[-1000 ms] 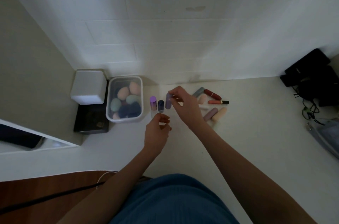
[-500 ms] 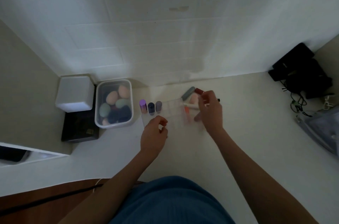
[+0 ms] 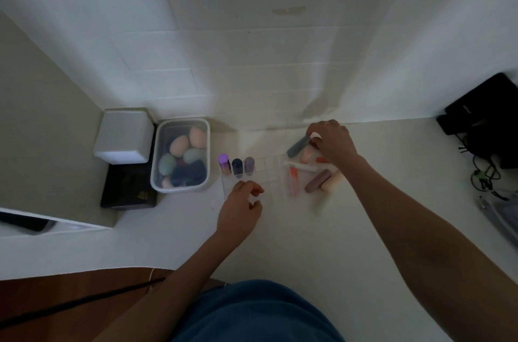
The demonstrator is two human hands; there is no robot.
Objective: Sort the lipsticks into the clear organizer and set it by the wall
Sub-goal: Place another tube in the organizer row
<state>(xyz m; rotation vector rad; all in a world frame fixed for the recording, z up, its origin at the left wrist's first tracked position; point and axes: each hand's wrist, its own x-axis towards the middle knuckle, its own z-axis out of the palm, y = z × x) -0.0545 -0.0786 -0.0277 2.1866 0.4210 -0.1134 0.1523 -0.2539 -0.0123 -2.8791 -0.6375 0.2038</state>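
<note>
Lipsticks lie loose on the pale counter (image 3: 322,243) to the right of the clear organizer (image 3: 269,176), and three more already stand upright in its left cells: a bright purple lipstick (image 3: 224,163), a dark navy lipstick (image 3: 237,166) and a dull violet lipstick (image 3: 249,165), side by side. We see the organizer near the tiled wall (image 3: 252,61) but not against it, with an orange lipstick (image 3: 293,177) at its right edge; we cannot tell whether that one sits inside a cell or just beside the box. Our left hand (image 3: 241,210) rests at the organizer's front edge, thumb and fingers curled and pinching its clear rim. Our right hand (image 3: 330,142) reaches over the loose pile, fingers bent down onto a grey lipstick (image 3: 297,146) that lies tilted near the wall; whether the fingers actually grip it or only touch it, we cannot tell. Just beside that hand lie a peach lipstick (image 3: 306,156) and a white lipstick (image 3: 302,166), and nearer to us a mauve lipstick (image 3: 317,180) lies touching a cream lipstick (image 3: 332,181). Left of the organizer stands a clear tub (image 3: 157,162) of egg-shaped sponges (image 3: 179,145), then a white box (image 3: 123,135) on a black box (image 3: 126,190). Black cables (image 3: 482,173) sit at the far right.
</note>
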